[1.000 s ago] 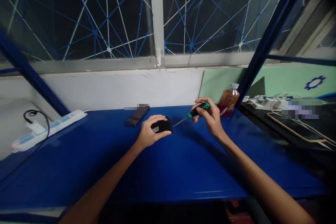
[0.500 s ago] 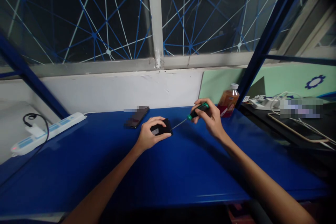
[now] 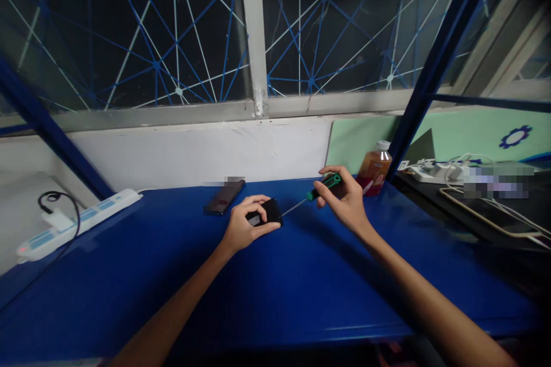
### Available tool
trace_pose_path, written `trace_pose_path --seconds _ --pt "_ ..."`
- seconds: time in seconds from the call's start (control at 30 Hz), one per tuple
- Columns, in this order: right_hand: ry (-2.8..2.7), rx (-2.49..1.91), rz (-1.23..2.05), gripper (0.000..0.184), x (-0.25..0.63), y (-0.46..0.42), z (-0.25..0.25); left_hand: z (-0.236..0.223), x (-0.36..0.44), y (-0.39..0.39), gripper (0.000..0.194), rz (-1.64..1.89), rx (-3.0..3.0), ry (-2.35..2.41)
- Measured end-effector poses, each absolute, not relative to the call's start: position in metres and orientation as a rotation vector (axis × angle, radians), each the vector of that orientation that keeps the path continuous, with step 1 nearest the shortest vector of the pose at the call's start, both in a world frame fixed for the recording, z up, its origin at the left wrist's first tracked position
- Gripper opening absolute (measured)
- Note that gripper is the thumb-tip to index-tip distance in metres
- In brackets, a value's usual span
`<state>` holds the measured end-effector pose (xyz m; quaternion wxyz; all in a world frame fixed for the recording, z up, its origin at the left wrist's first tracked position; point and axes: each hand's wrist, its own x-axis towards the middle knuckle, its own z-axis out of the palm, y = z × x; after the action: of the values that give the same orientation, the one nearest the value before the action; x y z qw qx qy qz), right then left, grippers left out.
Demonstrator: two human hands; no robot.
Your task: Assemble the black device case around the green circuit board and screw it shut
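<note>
A small black box-like device [image 3: 271, 212] with a pale label sits in my left hand [image 3: 244, 223], whose fingers wrap over its top and near edge. My right hand [image 3: 346, 199] grips a screwdriver [image 3: 326, 186] by its green and black handle. The thin metal shaft slants down to the left, and its tip meets the right-hand side of the black device. Whether the tip sits in a screw is too small to tell. Behind my left hand a dark phone [image 3: 227, 196] lies on the blue table [image 3: 275, 292].
A white power strip [image 3: 81, 223] with a plugged-in black cable lies at the left. A drink bottle [image 3: 375, 169] stands at the back right by a blue frame post [image 3: 424, 89]. Farther right, another phone [image 3: 491, 212] and white cables rest on a black surface.
The screwdriver handle has turned between the fingers of my right hand, and those fingers have shifted on it. My left hand keeps its hold on the device.
</note>
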<state>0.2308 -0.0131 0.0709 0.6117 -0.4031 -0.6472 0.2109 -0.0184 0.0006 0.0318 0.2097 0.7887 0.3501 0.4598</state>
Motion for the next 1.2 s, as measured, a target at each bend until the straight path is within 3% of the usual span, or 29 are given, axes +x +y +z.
trace_pose_path --seconds 0.1,0.33,0.57,0.87,1.07,1.2 --pt "-1.504 -1.000 0.405 0.030 0.2306 -0.0134 0.0707 0.0314 -0.0186 0.0010 0.026 1.276 2.202 0.976" --pt "-1.569 -0.775 0.632 0.038 0.2338 -0.0091 0.0697 0.0324 -0.0177 -0.0004 0.028 1.287 2.234 0.984" --pt "-1.531 -0.898 0.497 0.043 0.2291 -0.0164 0.0729 0.0329 -0.0178 -0.0005 0.034 1.295 2.249 1.008" --pt "-1.461 -0.784 0.628 0.035 0.2283 -0.0088 0.0655 0.0317 -0.0194 0.0007 0.035 1.304 2.263 0.994" --pt "-1.411 -0.959 0.483 0.037 0.2287 -0.0090 0.0646 0.0343 -0.0187 -0.0006 0.033 1.295 2.253 0.990" --pt "-1.451 -0.834 0.644 0.034 0.2304 -0.0081 0.0666 0.0363 -0.0191 -0.0009 0.033 1.324 2.235 1.007"
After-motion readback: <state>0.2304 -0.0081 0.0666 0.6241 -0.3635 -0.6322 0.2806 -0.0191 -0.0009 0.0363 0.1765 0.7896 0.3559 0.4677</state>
